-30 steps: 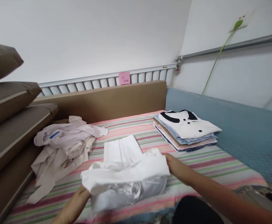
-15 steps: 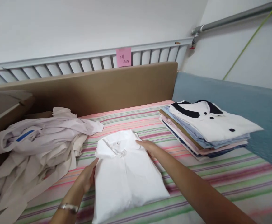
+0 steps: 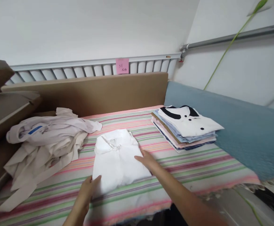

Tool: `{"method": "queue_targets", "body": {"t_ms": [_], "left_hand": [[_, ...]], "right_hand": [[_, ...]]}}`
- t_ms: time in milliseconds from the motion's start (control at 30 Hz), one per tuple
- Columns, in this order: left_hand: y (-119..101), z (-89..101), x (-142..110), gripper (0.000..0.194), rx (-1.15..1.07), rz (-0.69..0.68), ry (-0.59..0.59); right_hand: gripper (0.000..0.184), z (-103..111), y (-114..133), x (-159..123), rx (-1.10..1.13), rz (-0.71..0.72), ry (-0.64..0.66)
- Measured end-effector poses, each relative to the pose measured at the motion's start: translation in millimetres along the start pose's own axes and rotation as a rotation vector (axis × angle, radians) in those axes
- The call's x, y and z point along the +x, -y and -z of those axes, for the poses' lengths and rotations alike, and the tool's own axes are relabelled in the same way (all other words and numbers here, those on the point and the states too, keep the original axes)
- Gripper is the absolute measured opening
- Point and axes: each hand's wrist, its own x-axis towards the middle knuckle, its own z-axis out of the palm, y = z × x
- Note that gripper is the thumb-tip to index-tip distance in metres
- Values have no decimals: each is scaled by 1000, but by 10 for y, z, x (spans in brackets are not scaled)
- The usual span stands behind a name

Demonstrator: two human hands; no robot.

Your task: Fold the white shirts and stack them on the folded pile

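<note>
White walls [image 3: 97, 28] are meeting in a corner well beyond a person's fingers, while striped cloth [image 3: 198, 163] is lying beneath them. Between the fingers of both hands, a folded white shirt [image 3: 117, 163] is resting flat on the cloth, its collar facing away from the wearer. The left hand [image 3: 88, 190] is touching the shirt's near left side, its thumb lying on top and its other fingers partly hidden at the edge. The right hand [image 3: 148, 160] is touching the opposite side, farther forward, its thumb also lying over the shirt. Whether either set of fingers is pinching the fabric or merely resting on it, one cannot tell.

To the right of the right fingers, and farther ahead, a neat stack [image 3: 184, 135] of folded clothes is sitting, a white top [image 3: 195, 127] with black collar and dots lying uppermost. Ahead and left of the left fingers, a pile [image 3: 50, 138] of pale garments is sprawling, a blue strip [image 3: 35, 130] showing on it. Cushions [image 3: 7, 110] are standing beyond that, farther left. Straight ahead of the fingers, a tan panel [image 3: 108, 94] is fronting a radiator [image 3: 80, 72], where a pink note [image 3: 122, 66] is hanging.
</note>
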Motion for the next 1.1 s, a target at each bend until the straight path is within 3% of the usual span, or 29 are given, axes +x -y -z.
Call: {"method": "queue_targets", "body": {"t_ms": [100,200,367,500,633,733,800,900,1000,1100], "left_hand": [[28,16,38,25,241,-152,-173],[150,7,6,27,454,-257,-222],[341,-116,-164,30,655,-213,-291],[337,-124,-262,37,681,-186,-283],[375,20,-317,48,639,-216,-242],[415,54,-306,60,651,-408,-363],[407,-67,-293,61,713,-677,-430],[359,-439,-316,48,849,-952,-327],[359,-775,-352,46,1038,-910,-188],[444,-869,-361,49,1147,-873,-114]], "right_hand": [[50,-70,63,-180,-178,118,-137],[48,-141,48,-312,-366,145,-225],[44,-275,-109,-485,-749,57,-159],[46,-251,-158,-508,-794,26,-164],[47,-134,-223,-577,-757,73,-202],[51,-119,-197,-720,-738,154,-299],[54,-197,-117,-817,-708,314,-318],[53,-398,-7,-875,-645,577,-218],[50,-534,-73,-821,-645,540,-125],[55,-535,-281,-744,-681,445,-85]]}}
